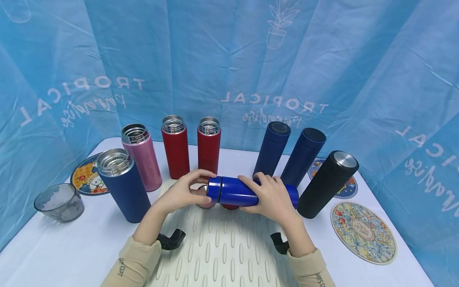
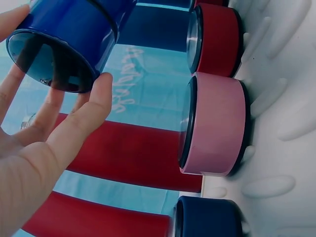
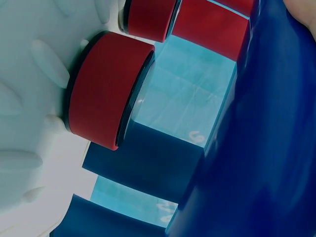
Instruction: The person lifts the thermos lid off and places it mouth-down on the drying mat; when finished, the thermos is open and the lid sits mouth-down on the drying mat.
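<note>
A glossy blue thermos bottle [image 1: 234, 192] lies sideways in the air over the white ridged mat [image 1: 215, 247]. My left hand [image 1: 181, 193] grips its short end section [image 2: 69, 24], beyond a dark seam ring, with thumb and fingers spread round the rim. Around the long body curls my right hand [image 1: 270, 195], fingers over the top and thumb at the near side. Below the bottle, on the mat, stand a pink lid [image 2: 217, 126], a red lid [image 3: 108, 89], another red lid [image 3: 150, 17] and a dark blue lid [image 2: 210, 217].
At the left stand lidless bottles: navy [image 1: 125, 191], pink [image 1: 145, 161] and two red [image 1: 175, 153]. Two navy bottles [image 1: 270, 151] and a black bottle [image 1: 324, 187] with lids stand at the right. A glass bowl [image 1: 61, 205] is far left; a round patterned mat [image 1: 363, 233] lies right.
</note>
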Demonstrator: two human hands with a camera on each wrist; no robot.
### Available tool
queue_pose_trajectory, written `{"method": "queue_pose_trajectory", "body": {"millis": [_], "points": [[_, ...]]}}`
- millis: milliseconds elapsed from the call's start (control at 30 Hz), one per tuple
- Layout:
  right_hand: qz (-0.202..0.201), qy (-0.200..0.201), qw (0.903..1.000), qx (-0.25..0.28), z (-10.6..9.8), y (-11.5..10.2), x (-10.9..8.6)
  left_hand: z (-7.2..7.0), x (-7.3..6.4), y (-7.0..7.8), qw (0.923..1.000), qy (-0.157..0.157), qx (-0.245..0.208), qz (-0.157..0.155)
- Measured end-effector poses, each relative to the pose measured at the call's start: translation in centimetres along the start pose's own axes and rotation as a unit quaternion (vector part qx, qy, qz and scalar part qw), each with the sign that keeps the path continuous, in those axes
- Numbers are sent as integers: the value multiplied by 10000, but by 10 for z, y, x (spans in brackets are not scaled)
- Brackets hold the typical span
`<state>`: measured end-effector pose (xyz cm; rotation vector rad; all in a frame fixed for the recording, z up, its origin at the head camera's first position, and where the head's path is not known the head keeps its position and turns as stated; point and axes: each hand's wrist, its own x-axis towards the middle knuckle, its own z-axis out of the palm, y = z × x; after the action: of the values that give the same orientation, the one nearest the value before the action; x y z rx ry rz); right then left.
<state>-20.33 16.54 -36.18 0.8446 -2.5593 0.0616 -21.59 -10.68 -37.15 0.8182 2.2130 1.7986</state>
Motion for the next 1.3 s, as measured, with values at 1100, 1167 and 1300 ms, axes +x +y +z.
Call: {"method": "queue_pose_trajectory", "body": {"millis": [1100, 1167, 1300], "points": [[-178, 188, 9995, -172, -3, -3, 1, 10, 2, 8, 9840, 547, 54, -1693], [-172, 208, 9994, -208, -2, -2, 0, 8, 1, 7, 9875, 405, 111, -1519], [-139, 197, 9995, -196, -3, 0, 0, 2, -1, 5, 9965, 120, 168, -812]]}}
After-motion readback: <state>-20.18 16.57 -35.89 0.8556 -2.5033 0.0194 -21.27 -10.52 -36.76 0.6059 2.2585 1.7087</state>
